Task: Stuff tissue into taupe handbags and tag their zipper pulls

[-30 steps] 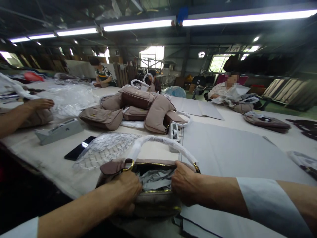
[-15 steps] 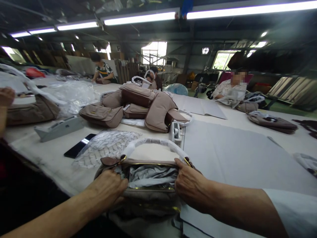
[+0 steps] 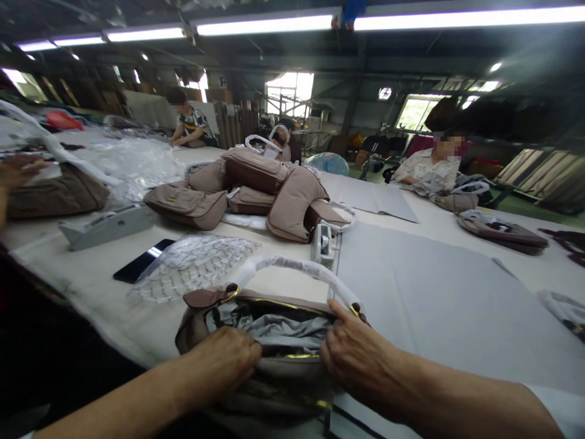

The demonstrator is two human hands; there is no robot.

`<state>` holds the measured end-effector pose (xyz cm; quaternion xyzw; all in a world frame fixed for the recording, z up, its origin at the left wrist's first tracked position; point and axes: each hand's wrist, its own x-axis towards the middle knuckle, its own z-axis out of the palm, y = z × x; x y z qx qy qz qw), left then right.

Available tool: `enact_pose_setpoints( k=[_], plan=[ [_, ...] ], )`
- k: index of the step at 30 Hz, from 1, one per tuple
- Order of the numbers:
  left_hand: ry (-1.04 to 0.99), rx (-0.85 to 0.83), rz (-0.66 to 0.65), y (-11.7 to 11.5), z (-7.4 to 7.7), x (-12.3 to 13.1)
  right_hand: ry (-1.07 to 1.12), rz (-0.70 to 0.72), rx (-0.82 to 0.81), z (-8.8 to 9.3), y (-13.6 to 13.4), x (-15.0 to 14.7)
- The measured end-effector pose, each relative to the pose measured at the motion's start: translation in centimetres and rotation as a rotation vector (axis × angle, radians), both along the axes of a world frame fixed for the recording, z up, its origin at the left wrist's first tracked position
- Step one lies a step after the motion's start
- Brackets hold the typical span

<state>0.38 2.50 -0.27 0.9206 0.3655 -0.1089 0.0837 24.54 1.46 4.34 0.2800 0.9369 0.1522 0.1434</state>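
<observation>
A taupe handbag lies in front of me at the table's near edge, its gold-zippered top gaping. Crumpled grey stuffing fills the inside. My left hand is closed on the near edge of the mouth, left of the middle. On the right end, my right hand grips the bag's rim, thumb up by the far edge and fingers curled by the zipper. The wrapped handle arches up behind the opening. Both hands' fingertips are partly hidden.
Several taupe bags are heaped mid-table. Nearer are a black phone, a clear plastic bag and grey tape dispensers. Grey sheets cover the right side. A co-worker's hand touches another bag at left; several people sit beyond.
My left hand has shifted right along the near edge of the handbag's mouth, from its left corner. My right hand stays at the right end. The view has shifted slightly.
</observation>
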Motion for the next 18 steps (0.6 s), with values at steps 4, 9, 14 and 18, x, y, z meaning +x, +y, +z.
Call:
enact_pose_setpoints(
  k=[4, 9, 14, 18],
  plan=[
    [0.082, -0.008, 0.107, 0.5, 1.1, 0.1, -0.231, 0.013, 0.014, -0.1, 0.9, -0.3],
    [-0.073, -0.049, 0.189, -0.1, 1.9, -1.1, 0.149, 0.102, 0.04, 1.1, 1.2, 0.8],
    [-0.511, 0.029, 0.134, -1.2, 2.5, 0.4, 0.879, -0.112, 0.285, 1.7, -0.2, 4.4],
    [-0.674, 0.042, 0.021, -0.4, 2.7, 4.8, 0.96, -0.44, 0.176, -0.9, -0.1, 4.8]
  ],
)
